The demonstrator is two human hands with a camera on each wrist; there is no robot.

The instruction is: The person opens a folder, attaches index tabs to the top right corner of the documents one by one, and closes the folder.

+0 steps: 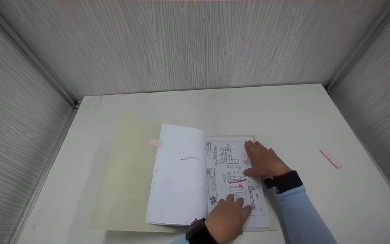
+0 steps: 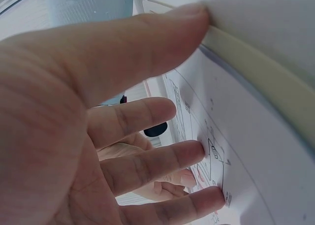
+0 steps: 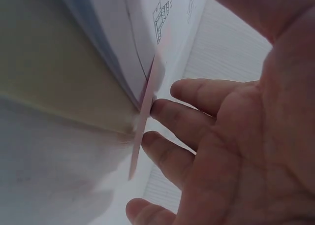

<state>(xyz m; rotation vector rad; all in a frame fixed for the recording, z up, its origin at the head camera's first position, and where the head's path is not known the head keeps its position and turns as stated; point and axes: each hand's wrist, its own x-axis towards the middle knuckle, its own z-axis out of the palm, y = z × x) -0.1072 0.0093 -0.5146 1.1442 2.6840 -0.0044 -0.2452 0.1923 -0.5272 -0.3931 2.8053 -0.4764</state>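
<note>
A booklet (image 1: 176,176) with a pale yellow cover (image 1: 124,183) lies open on the table. Its right page (image 1: 220,149) carries black technical drawings and red pen marks. My left hand (image 1: 229,217) rests on the lower part of that page, fingers spread; in the left wrist view its fingertips (image 2: 214,198) touch the paper. Along the page's right edge lies my right hand (image 1: 266,162), fingers extended. In the right wrist view a pink sticky tab (image 3: 140,141) juts from the page edge, with the right fingers (image 3: 170,158) against it. Neither hand grips anything.
Another pink tab (image 1: 155,143) sticks out from the left-hand page over the yellow cover. On the table (image 1: 293,115) to the right lies a loose pink strip (image 1: 330,158). Grey wood-grain panels (image 1: 181,44) enclose the table at the back and both sides.
</note>
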